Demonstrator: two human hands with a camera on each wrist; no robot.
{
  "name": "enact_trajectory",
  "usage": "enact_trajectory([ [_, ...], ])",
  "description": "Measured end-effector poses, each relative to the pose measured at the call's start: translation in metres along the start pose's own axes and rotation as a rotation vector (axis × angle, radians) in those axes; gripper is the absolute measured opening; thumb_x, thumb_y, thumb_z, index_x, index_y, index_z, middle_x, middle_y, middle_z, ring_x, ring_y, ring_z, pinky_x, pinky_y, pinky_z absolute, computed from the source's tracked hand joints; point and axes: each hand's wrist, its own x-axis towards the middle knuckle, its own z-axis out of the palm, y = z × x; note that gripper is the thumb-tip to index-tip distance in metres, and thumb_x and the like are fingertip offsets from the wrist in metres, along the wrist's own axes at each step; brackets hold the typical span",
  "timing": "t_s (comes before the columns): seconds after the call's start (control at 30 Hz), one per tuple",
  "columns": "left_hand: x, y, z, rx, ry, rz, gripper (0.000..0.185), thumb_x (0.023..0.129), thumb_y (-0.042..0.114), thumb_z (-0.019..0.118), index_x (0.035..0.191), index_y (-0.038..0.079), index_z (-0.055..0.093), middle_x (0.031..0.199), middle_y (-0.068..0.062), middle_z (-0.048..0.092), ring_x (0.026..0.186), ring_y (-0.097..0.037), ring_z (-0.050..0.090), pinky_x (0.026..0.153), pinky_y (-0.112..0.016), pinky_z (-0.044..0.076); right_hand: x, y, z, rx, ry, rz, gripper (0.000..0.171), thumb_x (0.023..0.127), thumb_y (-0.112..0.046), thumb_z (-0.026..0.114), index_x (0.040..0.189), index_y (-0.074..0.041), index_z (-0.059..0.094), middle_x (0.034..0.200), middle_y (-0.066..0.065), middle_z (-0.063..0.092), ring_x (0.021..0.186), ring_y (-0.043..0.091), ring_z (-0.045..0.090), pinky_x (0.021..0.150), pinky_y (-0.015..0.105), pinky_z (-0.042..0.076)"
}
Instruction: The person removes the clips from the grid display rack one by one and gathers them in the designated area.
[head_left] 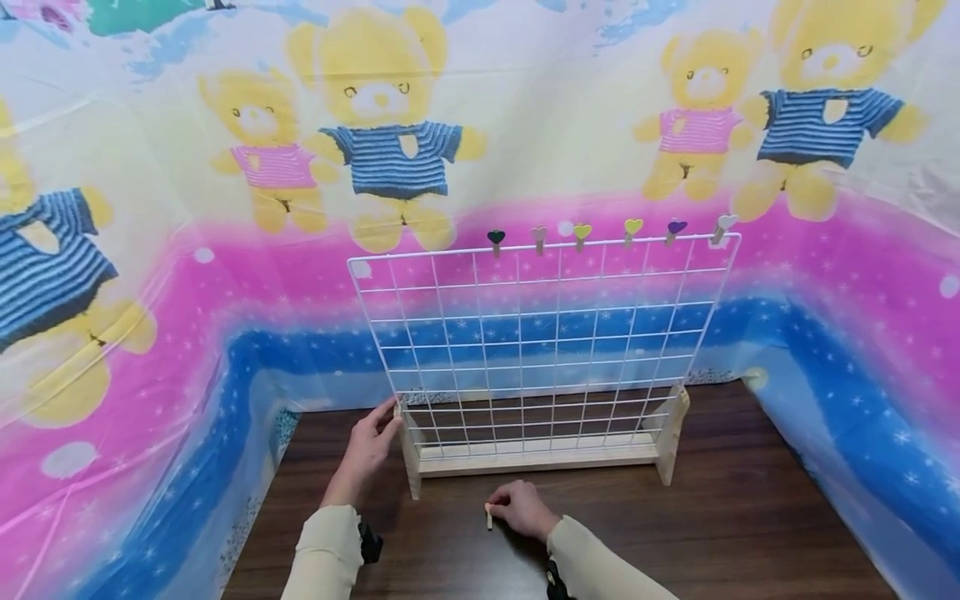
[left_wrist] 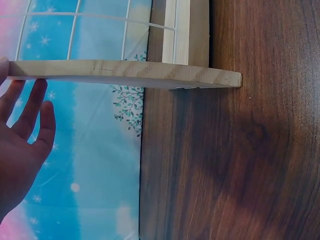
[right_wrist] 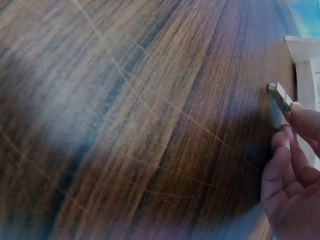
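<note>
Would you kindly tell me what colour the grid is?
White; the grid shows best in the head view.

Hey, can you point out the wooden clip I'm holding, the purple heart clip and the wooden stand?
Wooden clip (right_wrist: 281, 97): right wrist view, middle of its body.
Purple heart clip (head_left: 677, 226): head view, on its heart.
Wooden stand (head_left: 538, 463): head view, front of its crossbar.

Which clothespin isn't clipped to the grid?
The wooden clothespin pinched in the right hand, in front of the white wire grid; the other six, the heart-topped clothespins, sit along its top wire.
</note>
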Motion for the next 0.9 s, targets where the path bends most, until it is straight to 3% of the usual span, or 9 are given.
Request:
enact_trajectory([
  [0.37, 0.000, 0.000, 0.001, -0.003, 0.007, -0.015, 0.045, 0.100, 0.015, 0.049, 0.145, 0.013, 0.040, 0.136, -0.022, 0.047, 0.122, -0.035, 0.047, 0.093, -0.051, 0.043, 0.003, -0.003, 0.004, -0.085, -0.028, -0.017, 0.008, 0.085, -0.017, 0.071, 0.083, -0.010, 0.075, 0.075, -0.007, 0.069, 0.074, 0.008, 0.060, 0.070, 0.026, 0.047],
  [0.57, 0.002, -0.002, 0.002, -0.005, 0.006, -0.009, 0.045, 0.100, 0.015, 0.049, 0.144, 0.012, 0.040, 0.135, -0.022, 0.049, 0.120, -0.034, 0.048, 0.092, -0.050, 0.044, 0.001, 0.000, 0.000, -0.029, -0.042, -0.018, 0.009, 0.086, -0.015, 0.070, 0.088, -0.008, 0.074, 0.080, -0.004, 0.069, 0.077, 0.009, 0.060, 0.070, 0.026, 0.047],
  [0.9, 0.002, -0.001, 0.002, -0.015, 0.014, -0.015, 0.044, 0.100, 0.015, 0.050, 0.143, 0.012, 0.042, 0.129, -0.022, 0.053, 0.115, -0.032, 0.052, 0.090, -0.048, 0.046, -0.003, -0.010, -0.042, 0.036, -0.101, -0.002, 0.016, 0.088, -0.008, 0.066, 0.101, 0.000, 0.070, 0.087, -0.001, 0.067, 0.076, 0.007, 0.059, 0.069, 0.025, 0.049],
])
